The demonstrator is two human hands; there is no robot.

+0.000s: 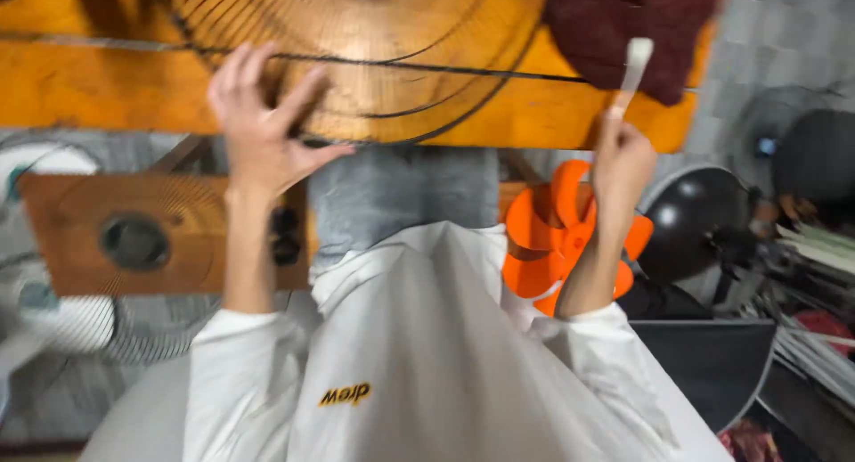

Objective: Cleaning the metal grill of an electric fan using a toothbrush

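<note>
- White fan [36, 302], far left: on the grey floor, partly hidden under a brown wooden board [116, 239] that has a round hole.
- Left hand [263, 128]: fingers spread and loose, fingertips at the rim of the wire fan guard [356, 61]; grasping nothing.
- Wire fan guard: round, lies flat on the orange bench [80, 88].
- Orange fan blade [543, 235]: below the bench, partly behind the right forearm.
- Right hand [621, 155]: clenched around a pale brush [631, 70], held upright.
- Dark red cloth [637, 25]: on the bench, behind the brush.
- Black fan housing [690, 217]: right, on the floor.
</note>
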